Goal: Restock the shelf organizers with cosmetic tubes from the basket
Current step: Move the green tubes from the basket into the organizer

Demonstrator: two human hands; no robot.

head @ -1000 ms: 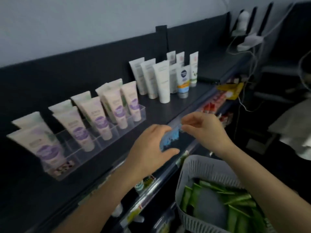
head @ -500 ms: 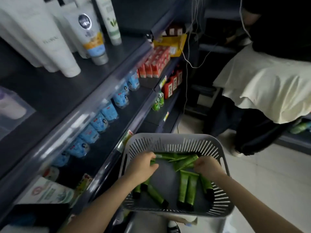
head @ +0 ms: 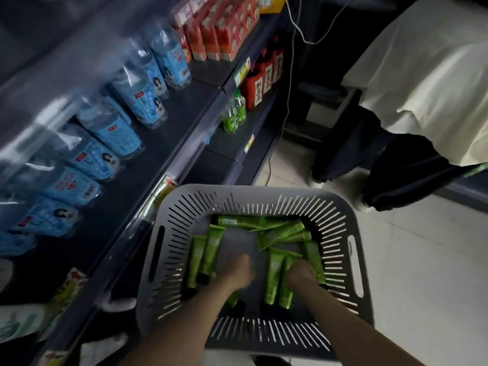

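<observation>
The left hand (head: 239, 272) and right hand (head: 302, 273) are down in the basket (head: 264, 198) among the green tubes (head: 274, 273). Two tubes lie just at the right hand's 9 o'clock, long axes running 12 to 6, caps at 6. The left hand is farther off. Blur hides both grips, so I cannot tell whether either holds anything.

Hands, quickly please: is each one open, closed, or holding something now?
Left hand: in the basket, blurred; cannot tell.
Right hand: on the tubes; cannot tell whether it grips one.
</observation>
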